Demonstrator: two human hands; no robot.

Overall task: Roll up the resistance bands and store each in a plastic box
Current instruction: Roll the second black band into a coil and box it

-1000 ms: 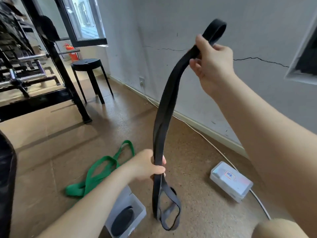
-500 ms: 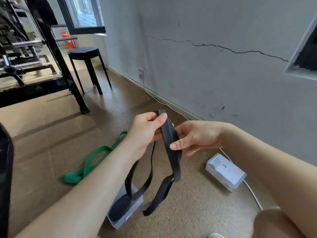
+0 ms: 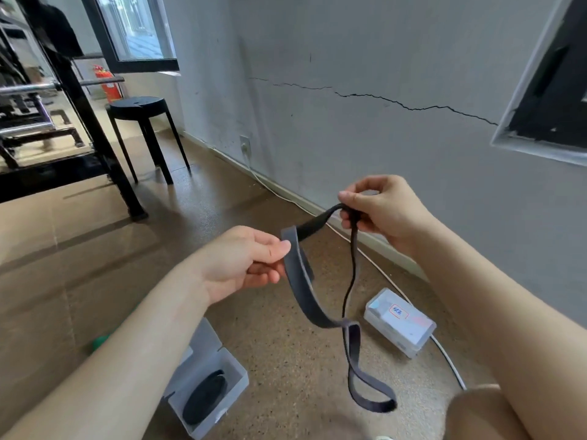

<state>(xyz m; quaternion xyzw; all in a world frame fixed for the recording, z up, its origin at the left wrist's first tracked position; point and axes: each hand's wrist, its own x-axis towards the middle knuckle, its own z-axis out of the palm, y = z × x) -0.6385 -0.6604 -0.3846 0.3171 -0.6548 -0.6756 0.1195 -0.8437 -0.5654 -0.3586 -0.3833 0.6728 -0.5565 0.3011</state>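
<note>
The person is showing a bare left hand (image 3: 241, 262) and a bare right hand (image 3: 381, 211), each running into a bare forearm (image 3: 133, 354) that is reaching the near edge uncovered. The fingers (image 3: 273, 247) are showing short, plain nails. A bare rounded knee (image 3: 476, 414) is showing at the near right, with a small white scrap (image 3: 384, 437) beside it, too cropped to identify.

Shows a grey plaster wall (image 3: 397, 42) split by a long jagged crack (image 3: 413, 108), with a dark recessed opening (image 3: 552, 90) at far right. Meets a speckled brown floor (image 3: 95, 249) at a pale skirting board (image 3: 298, 200), with a white cable (image 3: 379, 270) trailing along it below a low socket (image 3: 244, 147). Holds a round black stool (image 3: 136, 108) under a bright window (image 3: 139, 27), a red fire extinguisher (image 3: 108, 84) behind it and a black metal rack (image 3: 89, 128) at left.
</note>
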